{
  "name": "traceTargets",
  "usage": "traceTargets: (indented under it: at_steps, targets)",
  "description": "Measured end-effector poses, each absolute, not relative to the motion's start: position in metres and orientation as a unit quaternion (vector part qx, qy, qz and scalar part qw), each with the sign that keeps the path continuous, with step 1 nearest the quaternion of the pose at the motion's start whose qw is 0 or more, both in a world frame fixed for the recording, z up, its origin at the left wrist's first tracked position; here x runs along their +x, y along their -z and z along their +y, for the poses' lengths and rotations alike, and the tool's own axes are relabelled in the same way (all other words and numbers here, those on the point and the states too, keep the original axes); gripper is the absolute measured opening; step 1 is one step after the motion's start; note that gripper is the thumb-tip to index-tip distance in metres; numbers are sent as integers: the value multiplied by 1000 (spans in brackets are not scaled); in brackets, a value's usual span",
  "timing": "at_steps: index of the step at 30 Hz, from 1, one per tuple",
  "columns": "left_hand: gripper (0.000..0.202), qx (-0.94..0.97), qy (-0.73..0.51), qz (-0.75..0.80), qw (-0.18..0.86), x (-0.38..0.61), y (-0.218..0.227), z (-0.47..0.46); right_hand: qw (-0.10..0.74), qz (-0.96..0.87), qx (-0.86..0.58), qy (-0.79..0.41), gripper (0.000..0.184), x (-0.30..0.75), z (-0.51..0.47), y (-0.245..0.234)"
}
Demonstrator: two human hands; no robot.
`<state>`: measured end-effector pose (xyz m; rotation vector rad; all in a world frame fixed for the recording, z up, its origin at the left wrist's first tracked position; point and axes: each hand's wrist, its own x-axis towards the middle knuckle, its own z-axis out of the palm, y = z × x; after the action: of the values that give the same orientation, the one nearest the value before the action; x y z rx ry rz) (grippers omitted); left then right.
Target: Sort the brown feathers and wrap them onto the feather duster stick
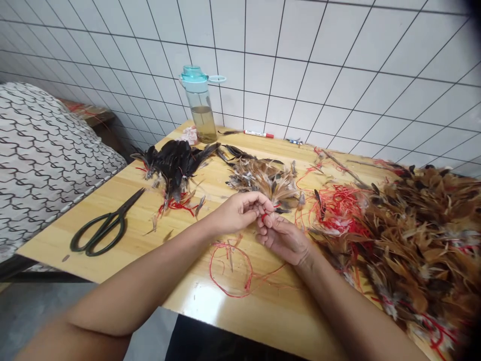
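Observation:
My left hand (239, 213) and my right hand (282, 237) meet over the middle of the wooden table, fingertips pinched close together. A bit of red string (264, 216) shows between the fingers of both; whether a feather is also in them I cannot tell. Just behind the hands lies a loose pile of light brown and grey feathers (259, 175). On the tabletop below them is a loop of red string (230, 296). To the right sits a tangled heap of red string (340, 208).
A large mound of brown feathers (424, 235) covers the table's right side. Black feather bundles (175, 168) tied with red string lie left, near black-handled scissors (103, 233). A water bottle (203, 113), a marker (258, 134) and the tiled wall (293, 60) are behind.

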<state>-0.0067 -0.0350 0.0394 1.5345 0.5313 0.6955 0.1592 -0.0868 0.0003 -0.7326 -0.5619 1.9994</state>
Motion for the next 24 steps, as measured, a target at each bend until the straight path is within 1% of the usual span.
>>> traceTargets:
  at_steps: [3, 8, 14, 20, 24]
  targets:
    - [14, 704, -310, 218, 601, -6, -38, -35, 449, -240, -287, -812, 29, 159, -88, 0]
    - [18, 792, -330, 209, 469, -10, -40, -31, 438, -238, -284, -819, 29, 159, -89, 1]
    - [15, 819, -306, 196, 444, -14, -38, -24, 428, -236, -262, -832, 37, 158, -89, 0]
    - [13, 856, -298, 173, 386, -15, -40, -22, 422, -258, -250, -833, 47, 157, -91, -2]
    - [12, 869, -296, 151, 367, -15, -41, -21, 405, -273, -245, -838, 46, 159, -90, -1]
